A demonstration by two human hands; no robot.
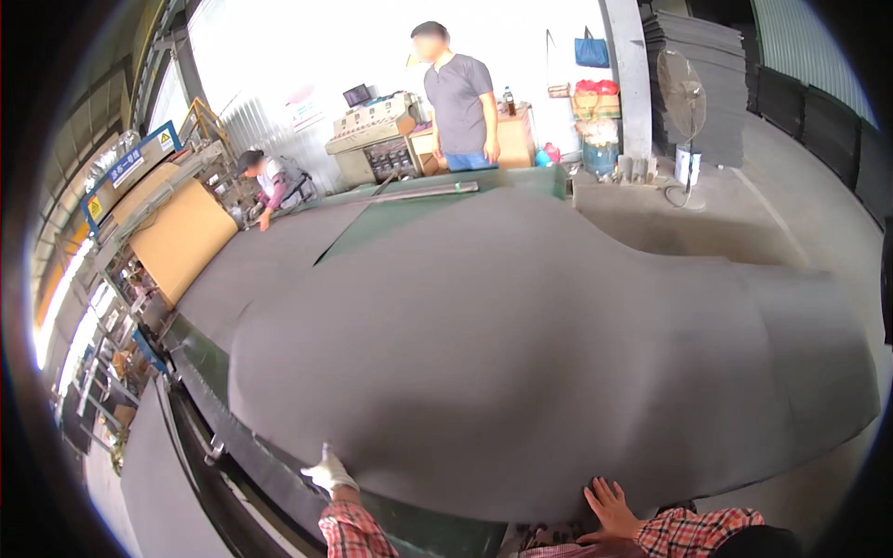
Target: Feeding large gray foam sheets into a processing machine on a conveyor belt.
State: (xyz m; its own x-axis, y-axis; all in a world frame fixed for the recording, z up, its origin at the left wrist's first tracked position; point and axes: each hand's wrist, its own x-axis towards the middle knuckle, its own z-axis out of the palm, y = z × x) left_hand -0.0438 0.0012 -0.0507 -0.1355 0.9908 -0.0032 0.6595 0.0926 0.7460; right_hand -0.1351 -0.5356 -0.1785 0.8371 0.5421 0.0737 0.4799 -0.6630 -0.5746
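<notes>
A large dark grey flexible sheet (446, 344) spreads across a green-topped table (409, 525), and its right part bends down past the table. My left hand (330, 471), in a white glove, is at the sheet's near-left edge, thumb and fingers apart. Bare, my right hand (611, 510) lies on the near edge of the sheet with its fingers spread. Red checked sleeves cover both my forearms. Another flat grey sheet (270, 256) lies farther left, partly under the large one.
Across the table stands a person (460, 107); another bends over the far-left end (276, 186). A machine with a tan roll (186, 237) is on the left. Behind are a control console (372, 121), a standing fan (682, 98) and stacked grey sheets (702, 56). A dark rail (214, 474) runs along the near-left side.
</notes>
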